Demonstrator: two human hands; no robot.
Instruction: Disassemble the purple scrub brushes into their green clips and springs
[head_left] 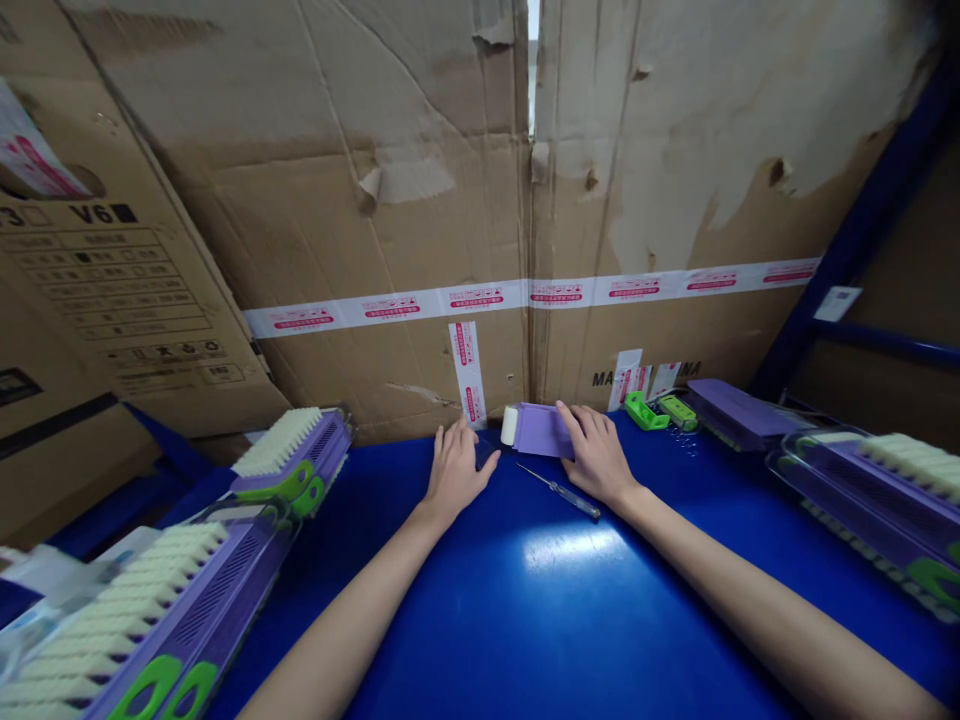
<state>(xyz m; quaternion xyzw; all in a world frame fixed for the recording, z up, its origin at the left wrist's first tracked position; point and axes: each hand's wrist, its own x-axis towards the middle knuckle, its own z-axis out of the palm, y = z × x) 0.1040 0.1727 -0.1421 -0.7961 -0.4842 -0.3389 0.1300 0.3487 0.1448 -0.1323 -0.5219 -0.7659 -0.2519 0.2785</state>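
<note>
A small purple plastic housing (538,430) with a white roller (509,425) at its left end lies at the far edge of the blue table (540,600). My right hand (596,455) rests on its right side, fingers curled over it. My left hand (454,470) lies flat on the table just left of the roller, fingers stretched out, holding nothing. A thin screwdriver (559,490) with a clear handle lies on the table between my hands, close under my right one.
Worn cardboard boxes (450,200) wall off the far side. Purple brush units with cream bristles and green parts are stacked at the left (187,590) and right (877,490). Two green clips (660,412) and a purple panel (739,412) lie at the back right.
</note>
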